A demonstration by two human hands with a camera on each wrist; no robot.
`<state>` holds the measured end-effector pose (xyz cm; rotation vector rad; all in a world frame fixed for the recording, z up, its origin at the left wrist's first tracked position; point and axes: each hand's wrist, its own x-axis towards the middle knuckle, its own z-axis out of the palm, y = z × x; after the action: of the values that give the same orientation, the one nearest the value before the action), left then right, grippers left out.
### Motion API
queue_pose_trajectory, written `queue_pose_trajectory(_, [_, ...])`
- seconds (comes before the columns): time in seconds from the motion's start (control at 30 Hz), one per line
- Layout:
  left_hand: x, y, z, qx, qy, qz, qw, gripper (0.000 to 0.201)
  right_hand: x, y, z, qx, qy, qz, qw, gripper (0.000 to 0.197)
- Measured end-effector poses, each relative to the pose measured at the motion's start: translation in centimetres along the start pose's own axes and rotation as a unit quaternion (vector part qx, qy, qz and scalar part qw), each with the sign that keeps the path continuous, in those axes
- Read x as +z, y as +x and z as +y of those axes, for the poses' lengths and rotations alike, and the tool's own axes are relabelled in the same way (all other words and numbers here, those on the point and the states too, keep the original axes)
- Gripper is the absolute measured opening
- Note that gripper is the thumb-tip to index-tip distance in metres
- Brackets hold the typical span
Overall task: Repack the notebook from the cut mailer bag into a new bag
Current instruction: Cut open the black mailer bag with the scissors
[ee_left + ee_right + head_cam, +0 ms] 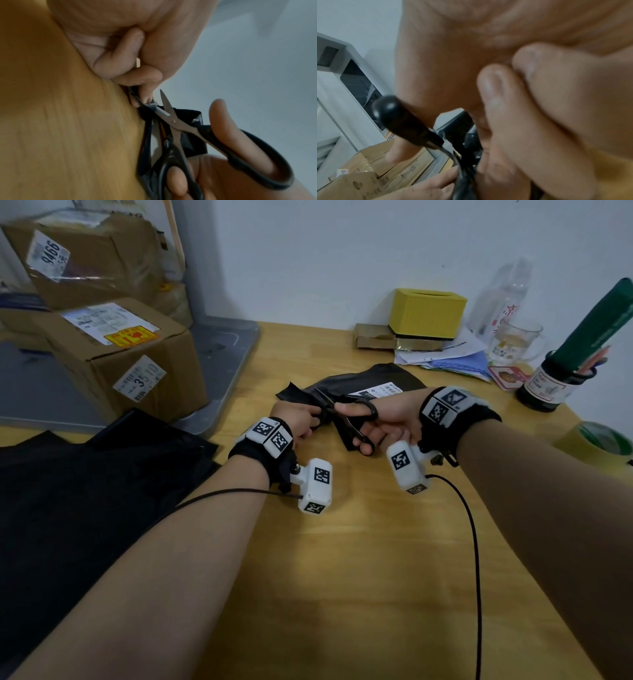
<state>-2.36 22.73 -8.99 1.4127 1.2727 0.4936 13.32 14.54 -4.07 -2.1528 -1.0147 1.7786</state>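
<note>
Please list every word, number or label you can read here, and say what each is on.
"9466": white label on the upper cardboard box.
"3" with blurred digits: lower sticker on the nearer cardboard box.
Too blurred to read: that box's yellow-red sticker, the black mailer bag label, red characters on the clear bottle.

Glossy black plastic mailer bag (394, 378), steel-bladed scissors (171, 119), matt wooden table (342, 577).

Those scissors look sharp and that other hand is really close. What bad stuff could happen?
1. The open scissors in the right hand have their blades right beside the left hand's fingertips pinching the black mailer bag; a quick snip might nick a finger.
2. The notebook is hidden inside the bag, so a deep cut might slice it too.
</note>
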Motion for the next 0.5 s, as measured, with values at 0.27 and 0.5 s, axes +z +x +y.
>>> queue_pose_trajectory(0.27, [0.1,0.8,-0.3,-0.009,-0.004,-0.006,1.000,0.033,-0.9,1.4,0.8,-0.010,0.071,-0.032,0.997,0.061])
queue_pose_trajectory(0.5, [0.1,1.4,-0.5,-0.022,0.001,-0.008,1.000,0.033,-1.0,1.2,0.9,-0.015,0.068,-0.032,0.997,0.065])
